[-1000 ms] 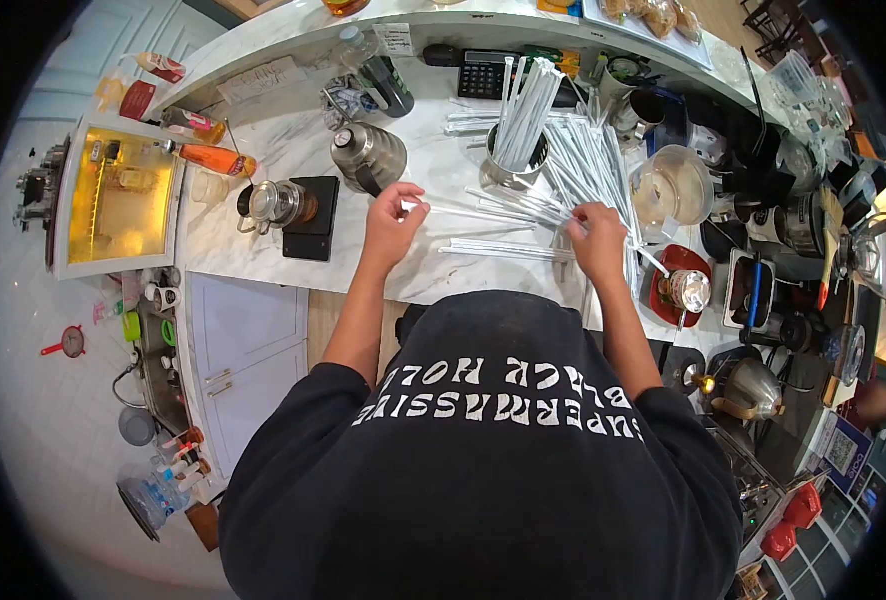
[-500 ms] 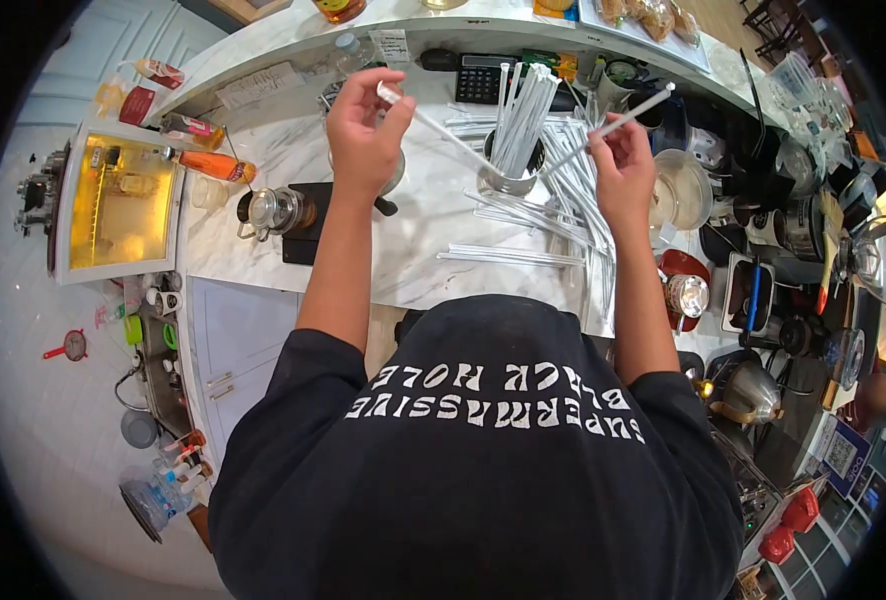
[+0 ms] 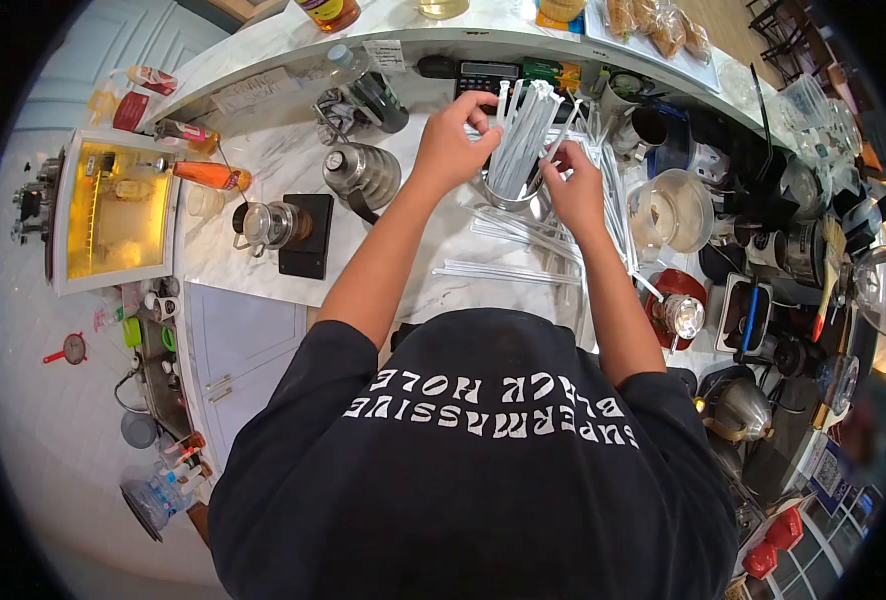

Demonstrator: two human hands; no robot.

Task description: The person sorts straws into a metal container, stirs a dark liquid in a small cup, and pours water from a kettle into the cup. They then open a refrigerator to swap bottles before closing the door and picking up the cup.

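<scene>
A metal cup [image 3: 511,201] stands on the marble counter, packed with a bundle of white paper-wrapped straws [image 3: 525,140]. On the cup's left side, my left hand [image 3: 457,145] is closed, thumb and fingers around an upright straw [image 3: 504,100] at the bundle's edge. My right hand [image 3: 574,185] pinches another straw [image 3: 563,130] that leans outward over the cup's right side. More wrapped straws [image 3: 528,232] lie loose on the counter in front of the cup and to its right. The lower ends of the held straws are hidden in the cup.
A steel kettle [image 3: 363,175], a dark bottle [image 3: 373,95] and a glass pot [image 3: 271,227] beside a black scale [image 3: 306,240] stand to the left. Behind the cup lies a calculator [image 3: 485,75]. A clear plastic tub [image 3: 671,210] is at the right.
Both hands have moved inward to the cup. The straws they hold, spread wide to either side before, now stand much closer to the bundle.
</scene>
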